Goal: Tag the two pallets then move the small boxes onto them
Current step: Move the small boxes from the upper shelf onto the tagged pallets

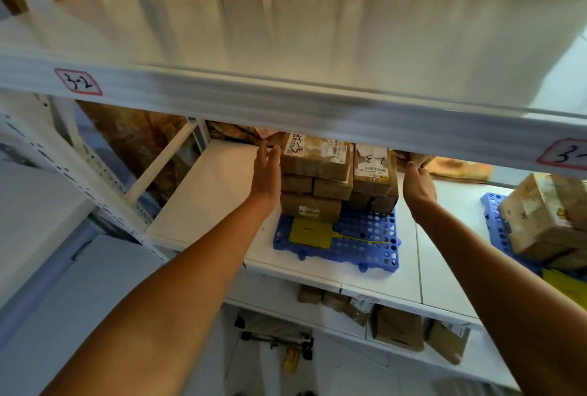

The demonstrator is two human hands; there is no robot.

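**Squaring up the stack on the tagged pallet**

We've got both hands flanking the small boxes [336, 179] stacked on the blue pallet [365, 236], which sits on the middle shelf [409, 268]. Our left hand [268, 170] is flat with straight fingers against the stack's left side, probably to keep it from sliding. Our right hand [417, 181] is curled at the back right corner; we can't tell if it's gripping anything. The yellow tag [309, 232] lies up front, easy to read. A second pallet [494, 224] is already loaded, well to the right.
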